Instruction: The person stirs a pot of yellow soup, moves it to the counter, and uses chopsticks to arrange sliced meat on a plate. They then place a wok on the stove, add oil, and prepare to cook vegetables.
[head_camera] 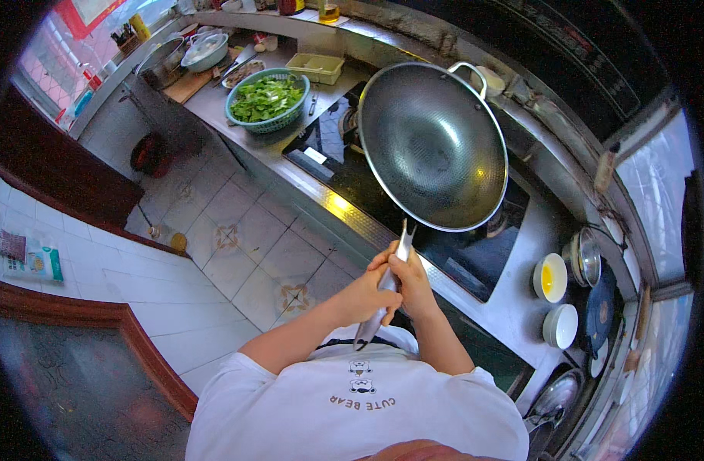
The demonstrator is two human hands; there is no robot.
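A large wok [435, 147] with a textured dark inside and a small loop on its far rim is over the black glass gas hob [490, 259]. I cannot tell whether it rests on the hob or is lifted. Its inside shows no food. My left hand [366, 297] and my right hand [411, 276] are both closed around its long metal handle [389, 279], close together in front of my body. Which hand is nearer the wok is hard to tell where the fingers overlap. Left of the hob, a blue-green plastic basket [268, 127] holds chopped leafy greens [268, 99].
Right of the hob stand a bowl with yellow liquid [539, 282], white bowls [560, 327], metal bowls [585, 256] and a glass lid [559, 397]. Beyond the greens lie a divided tray [317, 67], a cleaver [245, 56], a colander [205, 53] and a steel pot [162, 60].
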